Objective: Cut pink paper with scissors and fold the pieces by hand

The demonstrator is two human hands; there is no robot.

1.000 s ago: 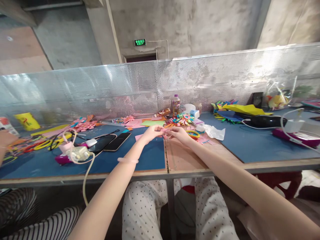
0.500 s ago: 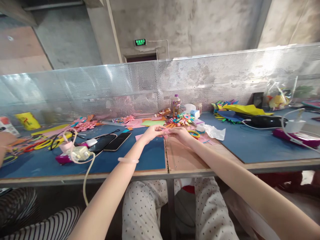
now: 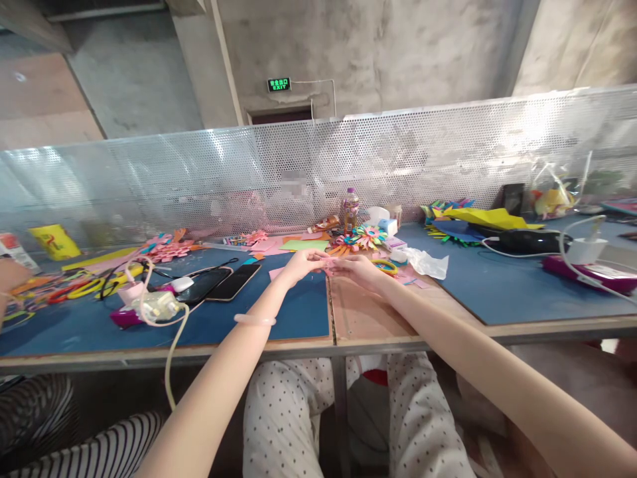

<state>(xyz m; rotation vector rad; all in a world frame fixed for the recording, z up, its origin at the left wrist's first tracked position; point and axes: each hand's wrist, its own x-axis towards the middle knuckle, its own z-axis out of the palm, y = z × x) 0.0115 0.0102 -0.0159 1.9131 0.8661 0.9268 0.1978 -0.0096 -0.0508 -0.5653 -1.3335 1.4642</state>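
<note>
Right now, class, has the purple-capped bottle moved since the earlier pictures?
No: the purple-capped bottle stands in the same spot before the perforated metal panel, shifted neither left nor right.

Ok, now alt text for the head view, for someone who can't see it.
A person's left hand and right hand hold a small pink piece above a cluttered worktable. Coloured paper sheets and a multicoloured paper flower lie beyond; a black phone lies left, a crumpled white sheet right.

Single head-worn view, facing forward, slightly down across table (image 3: 368, 315).
</note>
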